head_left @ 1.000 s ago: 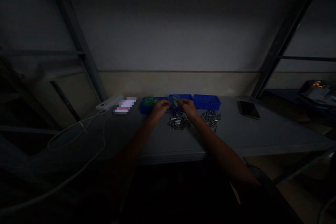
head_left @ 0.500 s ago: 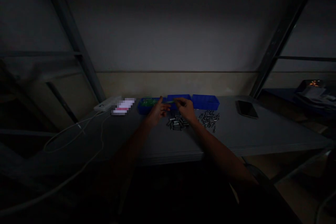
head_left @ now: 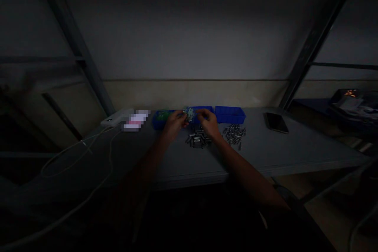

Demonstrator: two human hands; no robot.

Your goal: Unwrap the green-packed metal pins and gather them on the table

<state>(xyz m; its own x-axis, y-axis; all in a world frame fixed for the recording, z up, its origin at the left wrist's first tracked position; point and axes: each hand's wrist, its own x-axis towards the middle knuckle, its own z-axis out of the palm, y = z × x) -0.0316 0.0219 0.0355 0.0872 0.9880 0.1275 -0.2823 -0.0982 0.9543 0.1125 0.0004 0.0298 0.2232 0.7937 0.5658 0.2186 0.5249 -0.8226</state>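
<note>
A small, shiny, see-through plastic bag (head_left: 189,114) with pale green marks is held up between my hands, above the middle blue bin. My left hand (head_left: 173,125) is closed on its left side, thumb and fingers pinching it. At the bag's right edge, my right hand (head_left: 209,123) has its fingertips pinched together on it. The left blue bin (head_left: 158,125), behind my left hand, contains green, glossy pieces like the bag. Below the hands lies a pile of short metal cylinders (head_left: 197,140). To its right is a second pile of slim metal parts (head_left: 235,134).
Another blue bin (head_left: 230,115) stands at the back right of the grey table (head_left: 183,167). A dark phone (head_left: 276,122) lies farther right. On the left are a white box (head_left: 116,117), a lit screen (head_left: 139,118) and a loose white cable (head_left: 111,153).
My left hand, which was open with fingers spread, has closed on the bag. The bag has turned from edge-on to facing me. My view has shifted slightly.
</note>
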